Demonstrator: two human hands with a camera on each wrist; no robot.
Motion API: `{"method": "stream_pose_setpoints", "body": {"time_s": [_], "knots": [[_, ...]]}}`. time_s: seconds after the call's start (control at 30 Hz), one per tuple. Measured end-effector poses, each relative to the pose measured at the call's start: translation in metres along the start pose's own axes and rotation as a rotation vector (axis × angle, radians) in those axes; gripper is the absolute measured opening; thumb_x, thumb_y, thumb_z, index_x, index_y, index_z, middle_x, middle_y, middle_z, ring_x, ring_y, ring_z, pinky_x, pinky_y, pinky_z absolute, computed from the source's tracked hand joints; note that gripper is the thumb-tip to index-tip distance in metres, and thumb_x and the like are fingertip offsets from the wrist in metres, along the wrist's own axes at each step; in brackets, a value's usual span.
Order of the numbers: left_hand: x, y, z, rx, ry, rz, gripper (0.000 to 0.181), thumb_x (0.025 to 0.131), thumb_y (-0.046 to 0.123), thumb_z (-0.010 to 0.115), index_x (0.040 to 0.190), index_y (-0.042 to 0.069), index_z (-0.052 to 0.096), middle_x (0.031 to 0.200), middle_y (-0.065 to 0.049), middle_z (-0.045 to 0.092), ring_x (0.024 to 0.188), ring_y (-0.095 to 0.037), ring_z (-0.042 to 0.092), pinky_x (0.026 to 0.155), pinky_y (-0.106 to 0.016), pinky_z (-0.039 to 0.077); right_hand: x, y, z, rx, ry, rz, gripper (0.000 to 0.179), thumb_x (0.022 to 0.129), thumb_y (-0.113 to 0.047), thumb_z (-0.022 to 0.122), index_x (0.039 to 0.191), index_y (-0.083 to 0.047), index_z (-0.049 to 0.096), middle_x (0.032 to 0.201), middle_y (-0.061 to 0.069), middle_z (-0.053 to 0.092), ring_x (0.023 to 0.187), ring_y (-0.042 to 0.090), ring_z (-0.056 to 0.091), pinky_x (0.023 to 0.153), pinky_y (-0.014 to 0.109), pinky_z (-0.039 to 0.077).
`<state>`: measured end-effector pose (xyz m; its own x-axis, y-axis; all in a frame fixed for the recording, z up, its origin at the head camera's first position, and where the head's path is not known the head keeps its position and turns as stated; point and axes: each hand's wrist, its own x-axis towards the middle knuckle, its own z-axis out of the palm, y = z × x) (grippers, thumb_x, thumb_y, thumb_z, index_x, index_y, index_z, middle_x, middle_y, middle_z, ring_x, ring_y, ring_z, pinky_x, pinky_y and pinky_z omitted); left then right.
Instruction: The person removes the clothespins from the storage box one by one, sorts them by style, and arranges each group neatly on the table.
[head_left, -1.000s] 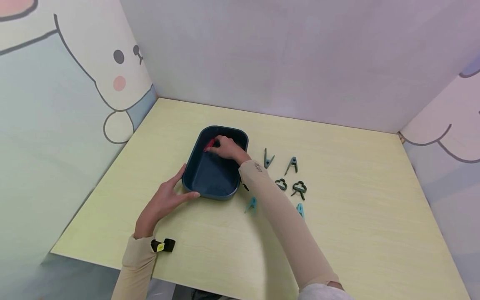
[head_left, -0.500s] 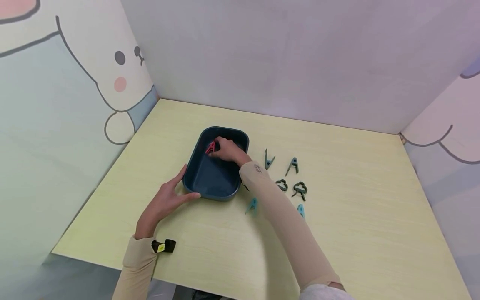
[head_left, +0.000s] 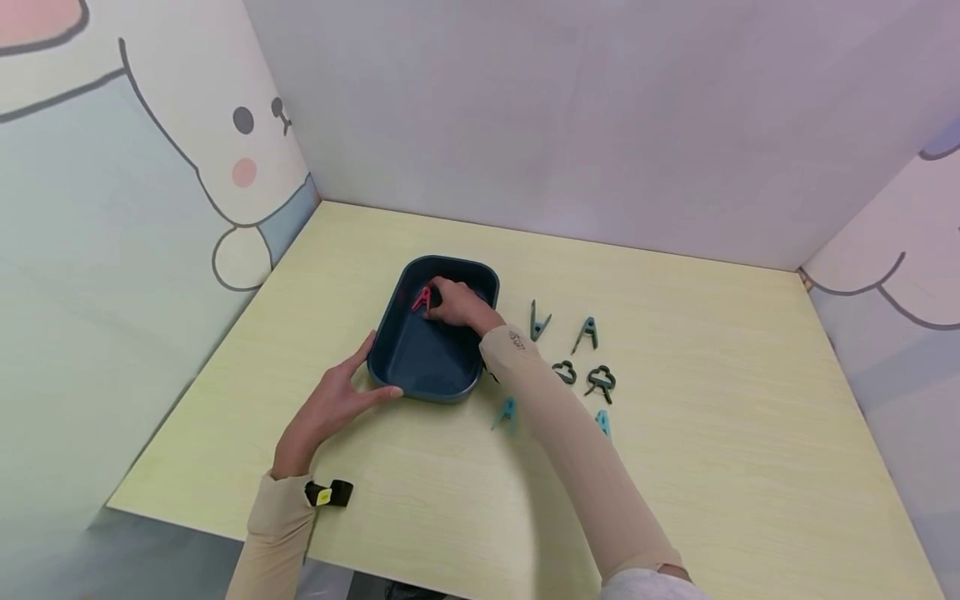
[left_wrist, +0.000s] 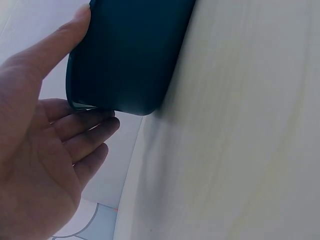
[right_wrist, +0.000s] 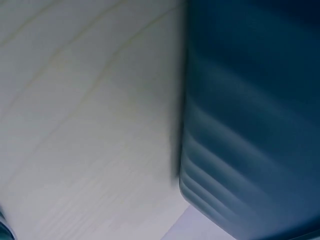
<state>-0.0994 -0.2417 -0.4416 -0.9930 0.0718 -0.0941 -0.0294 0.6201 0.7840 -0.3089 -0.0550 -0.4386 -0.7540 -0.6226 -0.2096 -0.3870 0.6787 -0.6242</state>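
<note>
A dark blue rectangular tub [head_left: 423, 367] stands on the table at centre left. My left hand [head_left: 333, 404] spans its near left corner, thumb along the near side and fingers on the left side. In the left wrist view those fingers touch the tub near its rim. Inside the tub, towards its far end, my right hand [head_left: 457, 302] has curled fingers at a small red clip [head_left: 422, 298], which they seem to pinch. The exact contact is partly hidden by the hand. The right wrist view shows the tub's outer wall [right_wrist: 235, 150], not the fingers.
Right of the tub lie grey-green clips [head_left: 538, 325], [head_left: 588, 331], dark green cloud-shaped clips [head_left: 600, 379], [head_left: 564, 372] and light blue clips [head_left: 507, 410], [head_left: 602, 421]. My right forearm [head_left: 570, 442] passes over the table among them. Walls border the table behind and on both sides.
My right fingertips have drawn slightly back to the right and towards me inside the tub, showing more of the red clip with its legs spread. The left hand stays at the corner.
</note>
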Motion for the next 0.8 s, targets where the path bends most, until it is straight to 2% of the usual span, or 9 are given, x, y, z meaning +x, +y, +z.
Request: {"method": "stream_pose_setpoints", "body": {"time_s": [0.33,0.6,0.8], "knots": [[0.000,-0.001,0.003,0.006,0.000,0.012,0.101,0.095,0.041,0.077,0.167,0.009,0.014,0.166,-0.027,0.022,0.149,-0.049,0.027,0.111,-0.065,0.036,-0.005,0.002,0.001,-0.018,0.010,-0.022,0.061,0.100,-0.026,0.073,0.150,-0.004,0.047,0.124,0.011,0.061,0.101,0.023,0.060,0.088,0.035,0.051],[0.001,0.001,0.002,0.023,-0.004,0.009,0.102,0.095,0.044,0.076,0.167,0.009,0.013,0.166,-0.027,0.022,0.149,-0.050,0.027,0.112,-0.065,0.035,-0.016,-0.008,-0.016,-0.030,0.034,-0.071,0.064,0.099,-0.031,0.074,0.151,-0.007,0.047,0.118,0.008,0.062,0.093,0.021,0.061,0.082,0.034,0.051],[0.000,0.000,0.000,0.035,-0.003,0.005,0.103,0.094,0.045,0.076,0.167,0.009,0.013,0.166,-0.027,0.022,0.149,-0.050,0.026,0.112,-0.065,0.034,-0.030,-0.012,-0.030,-0.055,0.038,-0.146,0.063,0.100,-0.032,0.072,0.152,-0.008,0.046,0.092,0.008,0.064,0.075,0.021,0.059,0.066,0.031,0.047]]}}
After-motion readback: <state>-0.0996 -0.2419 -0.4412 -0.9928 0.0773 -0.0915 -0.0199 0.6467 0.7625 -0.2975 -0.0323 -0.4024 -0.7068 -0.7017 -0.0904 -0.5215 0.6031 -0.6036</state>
